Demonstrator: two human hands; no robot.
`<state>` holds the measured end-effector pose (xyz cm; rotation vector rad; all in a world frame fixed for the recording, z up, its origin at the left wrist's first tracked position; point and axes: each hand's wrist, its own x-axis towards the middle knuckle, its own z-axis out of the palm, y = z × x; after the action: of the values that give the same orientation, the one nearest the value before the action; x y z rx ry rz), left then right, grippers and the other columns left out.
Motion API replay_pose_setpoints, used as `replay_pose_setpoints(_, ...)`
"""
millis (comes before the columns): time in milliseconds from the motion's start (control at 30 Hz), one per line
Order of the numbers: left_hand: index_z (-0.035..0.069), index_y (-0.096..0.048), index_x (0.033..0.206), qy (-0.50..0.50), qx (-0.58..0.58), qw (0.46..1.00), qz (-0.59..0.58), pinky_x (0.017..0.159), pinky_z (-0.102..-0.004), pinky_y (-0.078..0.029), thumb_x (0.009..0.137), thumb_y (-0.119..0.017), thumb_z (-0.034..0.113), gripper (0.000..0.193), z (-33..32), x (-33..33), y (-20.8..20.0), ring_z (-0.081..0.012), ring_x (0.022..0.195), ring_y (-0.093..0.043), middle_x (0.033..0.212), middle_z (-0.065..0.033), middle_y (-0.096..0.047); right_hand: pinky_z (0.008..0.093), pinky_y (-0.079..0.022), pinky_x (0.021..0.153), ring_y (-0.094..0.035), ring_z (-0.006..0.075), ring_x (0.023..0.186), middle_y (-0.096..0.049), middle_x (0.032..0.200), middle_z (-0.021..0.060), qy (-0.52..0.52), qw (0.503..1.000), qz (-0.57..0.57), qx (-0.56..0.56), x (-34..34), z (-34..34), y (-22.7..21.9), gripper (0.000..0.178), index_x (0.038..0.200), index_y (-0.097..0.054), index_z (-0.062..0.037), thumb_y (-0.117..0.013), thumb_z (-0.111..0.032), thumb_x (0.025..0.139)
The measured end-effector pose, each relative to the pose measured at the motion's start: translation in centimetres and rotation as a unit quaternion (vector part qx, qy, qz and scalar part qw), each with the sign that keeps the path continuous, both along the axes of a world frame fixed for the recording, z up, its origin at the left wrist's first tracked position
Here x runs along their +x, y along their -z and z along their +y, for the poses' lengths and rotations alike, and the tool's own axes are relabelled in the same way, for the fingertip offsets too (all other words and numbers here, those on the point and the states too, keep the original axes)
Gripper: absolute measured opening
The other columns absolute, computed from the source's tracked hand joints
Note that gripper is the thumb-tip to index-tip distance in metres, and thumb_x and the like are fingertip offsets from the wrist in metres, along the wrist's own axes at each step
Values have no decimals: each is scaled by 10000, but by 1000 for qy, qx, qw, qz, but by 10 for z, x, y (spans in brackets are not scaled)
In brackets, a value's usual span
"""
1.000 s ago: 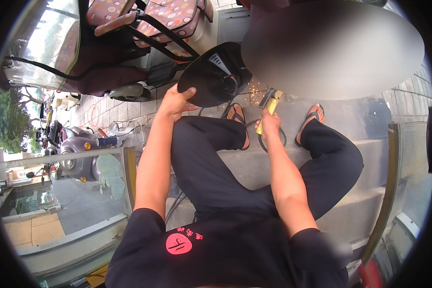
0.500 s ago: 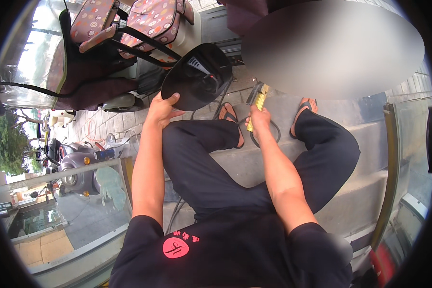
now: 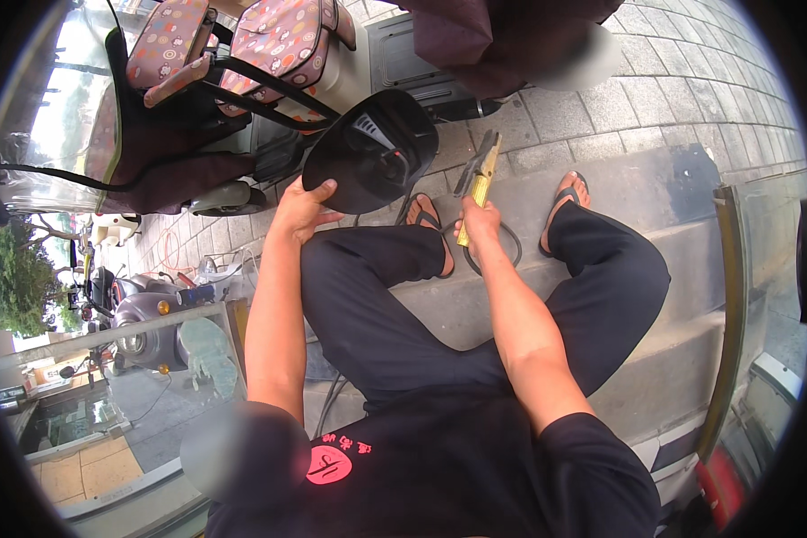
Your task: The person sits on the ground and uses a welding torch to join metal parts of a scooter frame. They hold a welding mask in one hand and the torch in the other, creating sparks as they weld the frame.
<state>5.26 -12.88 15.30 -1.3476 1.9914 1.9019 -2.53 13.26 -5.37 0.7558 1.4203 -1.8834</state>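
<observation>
A black welding mask [image 3: 345, 166] is tilted above my left knee, with a grey slatted part and a small red mark on the side facing me. My left hand [image 3: 303, 204] grips its lower left edge, the thumb on top. My right hand [image 3: 478, 222] is wrapped round the yellow handle of a welding electrode holder [image 3: 482, 184], held between my feet. The holder's jaws point away from me over the paving, and I cannot make out a rod in them. A dark cable [image 3: 516, 247] loops beside my right hand.
A scooter with a patterned pink seat [image 3: 278, 40] stands at the far left, a maroon cover [image 3: 457, 40] beside it. I sit on grey steps [image 3: 637, 202] between a glass door at left [image 3: 170, 386] and a glass panel at right [image 3: 762, 269]. Paving [image 3: 619, 117] lies ahead.
The electrode holder's jaws have swung slightly farther away from me, with my right hand still round the handle. The large blurred patch at upper right is gone, showing paving. The mask has barely moved.
</observation>
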Motion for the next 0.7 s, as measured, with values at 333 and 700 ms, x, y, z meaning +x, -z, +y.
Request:
replay_pose_setpoints(333,116,-603,1327,57,17,998,13,833,-486,-630,1000,-705,125,343,-6,2,7,-256,1022,-695,1191,-78,-680,346,-515,438,-581,162,519,-591,756,66,-3,1000,7,-2,1,-3,3,219,1020,-537,-41,-662,-211,960)
replay_pose_setpoints(700,130,-605,1320,29,19,999,29,843,-510,-622,999,-711,129,338,-3,1,2,-277,1056,-685,1221,-73,-671,355,-514,429,-580,165,515,-584,744,63,19,999,22,-19,3,-2,4,222,986,-523,-51,-666,-221,975)
